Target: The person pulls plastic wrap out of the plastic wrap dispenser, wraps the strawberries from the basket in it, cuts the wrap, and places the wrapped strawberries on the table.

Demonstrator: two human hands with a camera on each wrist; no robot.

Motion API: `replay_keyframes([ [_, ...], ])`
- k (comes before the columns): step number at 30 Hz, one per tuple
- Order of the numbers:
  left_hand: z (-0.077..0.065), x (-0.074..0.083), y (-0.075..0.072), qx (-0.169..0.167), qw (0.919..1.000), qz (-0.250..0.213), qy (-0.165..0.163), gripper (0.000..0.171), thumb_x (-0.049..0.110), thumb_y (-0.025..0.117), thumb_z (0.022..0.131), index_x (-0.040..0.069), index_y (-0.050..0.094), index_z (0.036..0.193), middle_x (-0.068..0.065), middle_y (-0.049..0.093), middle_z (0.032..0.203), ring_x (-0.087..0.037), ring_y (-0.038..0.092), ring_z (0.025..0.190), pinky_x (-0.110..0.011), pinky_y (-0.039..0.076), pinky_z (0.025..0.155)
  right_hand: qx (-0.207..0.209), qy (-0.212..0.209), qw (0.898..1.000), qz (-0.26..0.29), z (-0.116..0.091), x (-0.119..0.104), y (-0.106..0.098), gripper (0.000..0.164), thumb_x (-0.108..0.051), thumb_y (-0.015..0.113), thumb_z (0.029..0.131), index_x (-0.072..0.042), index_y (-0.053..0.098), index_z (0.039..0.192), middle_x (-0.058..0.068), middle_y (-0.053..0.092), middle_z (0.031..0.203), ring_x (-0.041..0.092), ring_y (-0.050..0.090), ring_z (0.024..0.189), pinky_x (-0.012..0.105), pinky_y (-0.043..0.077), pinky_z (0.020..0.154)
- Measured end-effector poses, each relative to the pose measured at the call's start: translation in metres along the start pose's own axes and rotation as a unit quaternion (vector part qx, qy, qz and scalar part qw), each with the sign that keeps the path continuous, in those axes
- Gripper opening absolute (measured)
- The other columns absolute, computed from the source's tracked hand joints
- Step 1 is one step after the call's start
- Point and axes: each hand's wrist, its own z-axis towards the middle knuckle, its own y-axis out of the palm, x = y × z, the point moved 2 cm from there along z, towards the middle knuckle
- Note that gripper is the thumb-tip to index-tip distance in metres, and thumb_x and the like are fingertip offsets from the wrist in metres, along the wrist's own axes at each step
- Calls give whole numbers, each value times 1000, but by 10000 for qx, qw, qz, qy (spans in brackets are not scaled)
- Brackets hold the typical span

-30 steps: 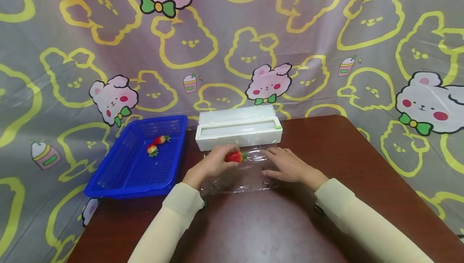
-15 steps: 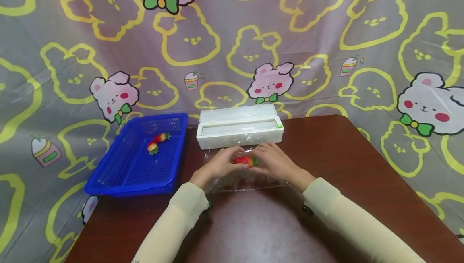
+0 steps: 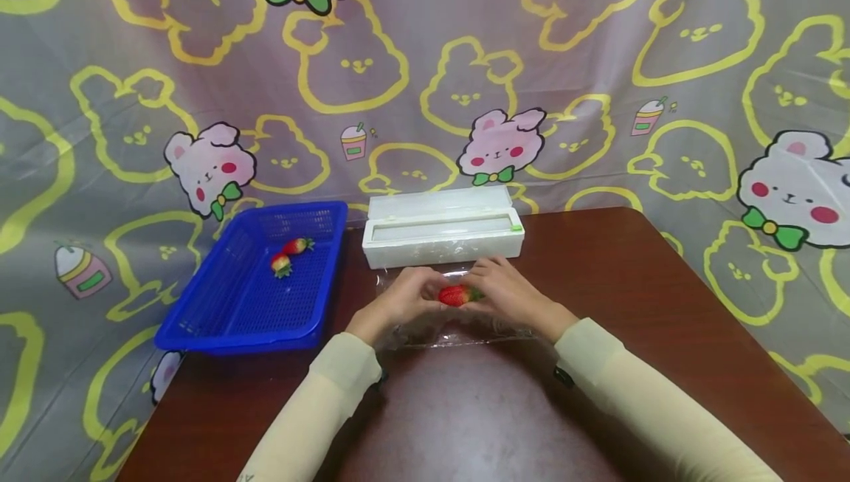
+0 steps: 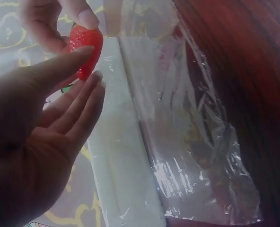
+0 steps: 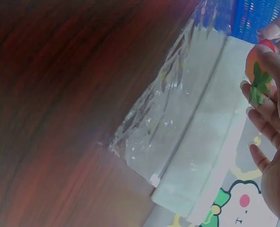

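In front of the white box [image 3: 445, 252], the left hand [image 3: 401, 299] pinches a strawberry [image 3: 454, 295] by its tip and the right hand [image 3: 508, 294] pinches its leafy end. It should be light, soft and easily bruised, best held gently there.

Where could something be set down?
Bare table: right of the white box and right sleeve, and between that and the left sleeve, nearer than the film. Crowded: centre, left hand and right hand holding strawberry; left side, blue basket.
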Motion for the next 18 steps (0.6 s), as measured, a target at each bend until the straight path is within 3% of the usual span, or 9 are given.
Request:
replay_keyframes([
  [8,8,-11,6,-36,9969,775,147,30,1,85,79,1,74,107,-8,74,95,-21,72,85,-31,58,76,-209,83,9994,255,7,2,10,36,-38,81,88,-17,75,117,-9,70,95,16,53,100,43,38,97],
  [15,13,-16,15,-195,9926,1161,-286,27,2,87,78,5,75,102,-5,74,89,-22,70,83,-32,56,75,-553,91,9983,165,15,7,25,39,-41,81,87,-15,75,116,-6,74,102,18,59,101,43,40,93],
  [18,14,-18,18,-240,9921,1194,-312,26,3,87,78,5,74,100,-5,75,90,-21,70,83,-31,56,76,-657,154,9977,120,15,8,27,40,-43,80,87,-14,74,115,-4,74,104,20,61,103,43,42,91],
])
